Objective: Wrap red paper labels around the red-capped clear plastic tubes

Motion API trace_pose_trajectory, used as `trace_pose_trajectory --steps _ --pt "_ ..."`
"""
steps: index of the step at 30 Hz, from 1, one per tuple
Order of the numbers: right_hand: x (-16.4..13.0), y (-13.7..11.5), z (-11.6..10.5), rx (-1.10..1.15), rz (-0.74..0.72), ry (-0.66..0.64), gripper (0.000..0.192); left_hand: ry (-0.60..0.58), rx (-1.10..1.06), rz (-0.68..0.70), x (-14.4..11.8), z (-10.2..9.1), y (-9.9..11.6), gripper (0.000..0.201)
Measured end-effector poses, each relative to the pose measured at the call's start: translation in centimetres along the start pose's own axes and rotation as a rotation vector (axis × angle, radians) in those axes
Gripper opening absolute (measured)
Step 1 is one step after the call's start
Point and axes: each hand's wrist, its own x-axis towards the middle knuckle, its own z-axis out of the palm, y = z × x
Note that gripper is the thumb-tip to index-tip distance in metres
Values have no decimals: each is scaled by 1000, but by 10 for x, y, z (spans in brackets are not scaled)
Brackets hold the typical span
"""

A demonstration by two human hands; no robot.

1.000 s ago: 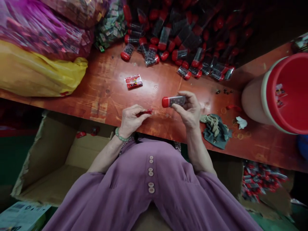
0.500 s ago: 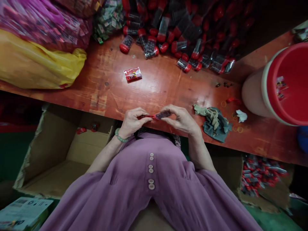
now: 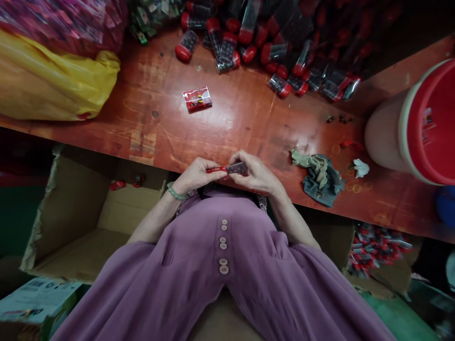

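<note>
Close to my body, at the table's front edge, my two hands meet. My left hand (image 3: 196,174), with a green bead bracelet at the wrist, pinches a thin red packet (image 3: 217,169) between thumb and fingers. Thumb and fingers of my right hand (image 3: 255,174) close on a small clear pack (image 3: 236,167) with dark contents. The two pieces touch end to end; whether they are joined I cannot tell. Farther up the table lies a flat red printed packet (image 3: 197,99), apart from both hands.
Clear packs with red ends (image 3: 227,47) are heaped at the back. A yellow bag (image 3: 57,80) lies left, a red-rimmed bucket (image 3: 387,132) stands right. Nearby are a crumpled cloth (image 3: 320,180) and rubber bands. Below the table, an open cardboard box (image 3: 60,208) sits left.
The clear pack in my right hand now shows more plainly and lies more level against the red packet. My right hand has shifted slightly left. The view has tilted a little.
</note>
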Motion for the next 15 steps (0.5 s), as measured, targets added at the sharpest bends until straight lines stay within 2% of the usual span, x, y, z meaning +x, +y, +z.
trace_pose_trajectory --steps 2,4,6,8,10,13,15 --pt "2 5 3 60 -16 -20 21 -50 -81 -42 4 -1 -3 38" --pt "3 12 5 133 -31 -29 20 -47 -176 -85 7 -2 -6 39" --pt "2 18 9 221 0 -9 21 33 -286 -96 6 -4 -9 39" --pt "1 21 14 356 72 51 27 118 -454 -70 3 -5 -11 53" --pt "1 23 21 492 134 121 33 138 -624 -47 -1 -3 -14 64" --pt "0 22 31 582 156 169 39 141 -711 -47 -7 9 -16 52" --pt "-2 20 37 564 158 158 39 223 -701 -41 -9 21 -18 44"
